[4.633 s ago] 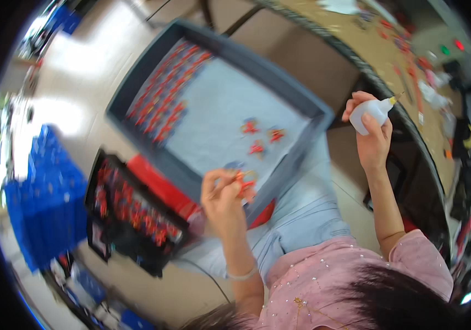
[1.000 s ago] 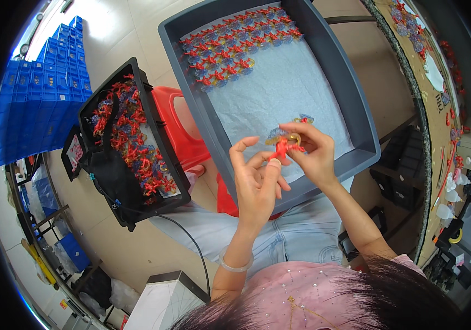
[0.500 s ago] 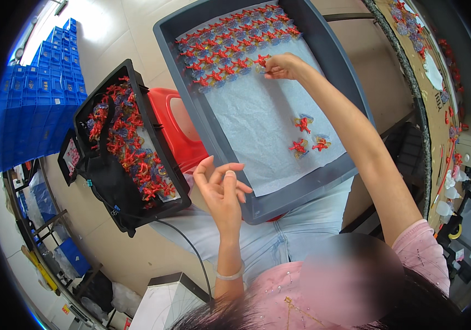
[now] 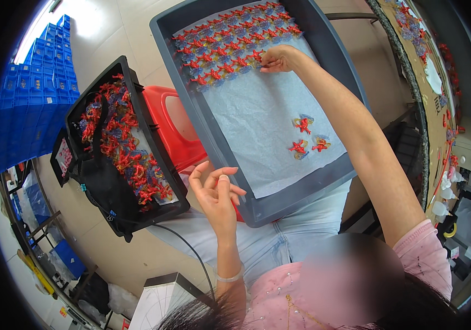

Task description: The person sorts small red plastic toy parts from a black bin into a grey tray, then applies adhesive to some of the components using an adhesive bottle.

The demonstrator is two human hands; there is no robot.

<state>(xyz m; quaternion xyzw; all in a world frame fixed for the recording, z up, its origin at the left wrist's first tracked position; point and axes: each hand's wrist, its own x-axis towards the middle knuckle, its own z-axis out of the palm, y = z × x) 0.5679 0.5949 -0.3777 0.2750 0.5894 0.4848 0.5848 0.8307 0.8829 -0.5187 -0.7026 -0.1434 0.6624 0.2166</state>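
Observation:
My right hand [image 4: 277, 59] reaches far into a grey tray [image 4: 246, 212], its fingers pinched on a small red plastic figure [image 4: 258, 57] at the end of the nearest row. Neat rows of the same red figures [image 4: 230, 38], with translucent blue and yellow parts, cover the far end of a white paper sheet [image 4: 241, 143]. Three loose figures [image 4: 302, 125] lie on the sheet nearer to me, below my right forearm. My left hand [image 4: 216, 201] hangs by the tray's near left corner, fingers apart and holding nothing.
Left of the tray, a black crate [image 4: 164, 212] holds a jumble of red figures and a black bag [image 4: 106, 187]. A red stool [image 4: 175, 132] stands between them. Blue crates [image 4: 32, 104] are stacked at the far left. A cluttered workbench [image 4: 428, 110] runs along the right.
My right hand has brought the figure down to the end of the nearest row, shifting slightly left. My left hand has drifted a little left and down, still empty.

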